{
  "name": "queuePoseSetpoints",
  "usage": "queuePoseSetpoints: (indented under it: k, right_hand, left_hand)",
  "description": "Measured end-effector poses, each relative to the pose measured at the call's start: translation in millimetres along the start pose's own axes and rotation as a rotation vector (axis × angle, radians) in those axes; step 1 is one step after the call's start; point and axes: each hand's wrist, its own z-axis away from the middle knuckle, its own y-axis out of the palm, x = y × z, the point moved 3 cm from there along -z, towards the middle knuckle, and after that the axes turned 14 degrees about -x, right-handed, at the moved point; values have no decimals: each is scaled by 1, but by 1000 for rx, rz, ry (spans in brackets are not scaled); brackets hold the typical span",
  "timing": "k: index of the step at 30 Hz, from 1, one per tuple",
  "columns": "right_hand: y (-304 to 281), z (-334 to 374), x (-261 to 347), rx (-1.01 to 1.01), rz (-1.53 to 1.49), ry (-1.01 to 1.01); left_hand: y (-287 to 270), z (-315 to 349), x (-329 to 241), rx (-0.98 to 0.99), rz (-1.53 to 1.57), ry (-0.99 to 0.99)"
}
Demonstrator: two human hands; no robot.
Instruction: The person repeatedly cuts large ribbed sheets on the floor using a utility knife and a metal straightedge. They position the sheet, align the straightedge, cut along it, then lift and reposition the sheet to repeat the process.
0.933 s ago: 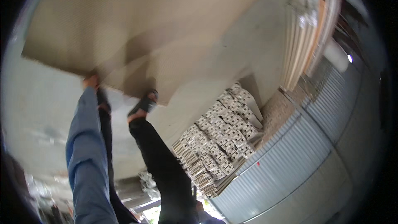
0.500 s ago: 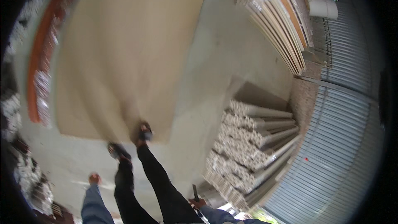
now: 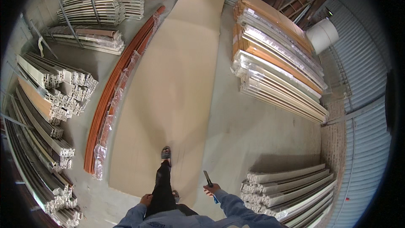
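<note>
My right hand [image 3: 211,189] is closed around a utility knife [image 3: 208,179]. Its grey, blade-like tip and dark body stick out past my fingers, and a blue part shows below the hand. By my thigh hangs my left hand [image 3: 146,199], its fingers curled with nothing visible in them. Under my feet lies a long tan sheet [image 3: 168,67], flat on the floor and stretching far ahead. One sandalled foot [image 3: 166,153] is forward on the sheet; the other is further back near its front edge.
Orange-brown strips [image 3: 105,114], partly wrapped in clear plastic, run along the sheet's left side. Stacked pale profiles [image 3: 69,88] line the left wall. Wrapped boards [image 3: 278,67] and a white roll [image 3: 322,35] stand right; more pale profiles [image 3: 291,188] lie nearer, beside a corrugated wall [image 3: 367,143].
The view has lifted, showing more of the room ahead. I have stepped further onto the sheet. My right hand, with the knife, has come more into view; my left hand is closer to my leg.
</note>
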Motion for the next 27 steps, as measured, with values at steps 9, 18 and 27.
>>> queuePoseSetpoints:
  k: [9,18,27]
  right_hand:
    - [-51,35,206,-112,747,-557]
    - [-138,-65,377,-229,382,-688]
    - [-284,-162,608,20,140,-643]
  left_hand:
    - [-124,-182,-177,365,-57,-93]
    - [-245,-372,-370,682,-117,78]
    - [-331,-543,-597,242,-196,147]
